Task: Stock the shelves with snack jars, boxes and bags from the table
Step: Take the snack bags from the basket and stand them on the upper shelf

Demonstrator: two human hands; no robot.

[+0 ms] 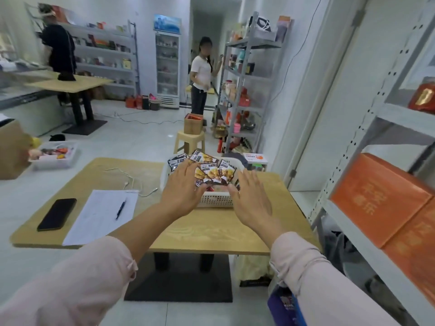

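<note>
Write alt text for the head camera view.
The left hand and right hand hold a fan of snack bags between them above a white basket on a wooden table. Orange boxes sit on a shelf at right.

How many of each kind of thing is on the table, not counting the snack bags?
phone: 1
sheet of paper: 1
pen: 1
white cable: 1
white basket: 1
Total: 5
</note>
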